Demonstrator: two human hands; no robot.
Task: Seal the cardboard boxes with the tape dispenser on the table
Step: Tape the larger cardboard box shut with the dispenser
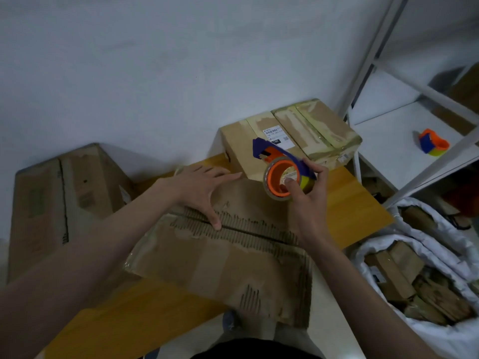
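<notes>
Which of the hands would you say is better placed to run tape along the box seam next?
Right hand: it already grips the blue-and-orange tape dispenser; left hand presses the worn cardboard box.

This looks like a small packing or parcel storeroom. Worn cardboard boxes [217, 244] crowd a yellow worktop [363, 203] against a bare white wall [155, 73]. Right of the worktop stand a white metal shelf rack [388, 130] and white sacks [427, 255] stuffed with wrapped parcels.

Blue-and-orange tape dispenser [281, 172], brown worn cardboard box [220, 255], yellow-orange table [363, 203].
</notes>
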